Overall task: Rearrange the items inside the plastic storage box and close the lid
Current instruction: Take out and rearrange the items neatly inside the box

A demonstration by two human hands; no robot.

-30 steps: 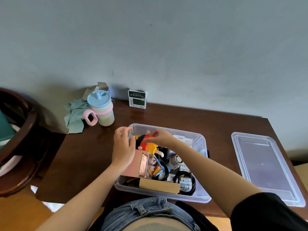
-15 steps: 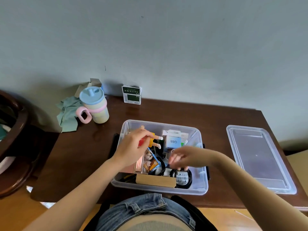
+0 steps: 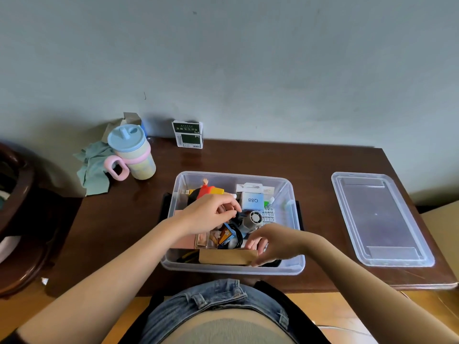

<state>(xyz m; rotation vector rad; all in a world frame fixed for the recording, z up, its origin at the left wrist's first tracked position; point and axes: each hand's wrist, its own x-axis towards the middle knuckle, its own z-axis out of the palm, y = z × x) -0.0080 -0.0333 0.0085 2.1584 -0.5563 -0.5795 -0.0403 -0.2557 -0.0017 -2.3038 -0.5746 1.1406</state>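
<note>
Box (image 3: 296,263) open at the table's (image 3: 124,219) near edge, long axis left to right, lid (image 3: 380,219) flat well right of box, long axis front to back, left hand (image 3: 208,214) curled over toys inside, grasp unclear, right hand (image 3: 270,243) pinching cardboard (image 3: 227,256) at box front.

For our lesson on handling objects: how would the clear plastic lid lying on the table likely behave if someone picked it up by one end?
The clear lid looks thin and see-through, so it is probably light. It is broad and flat, so it may flex a little when held by one end. Its smooth, glossy surface could be slightly slippery, though the raised rim should give fingers some purchase.
</note>
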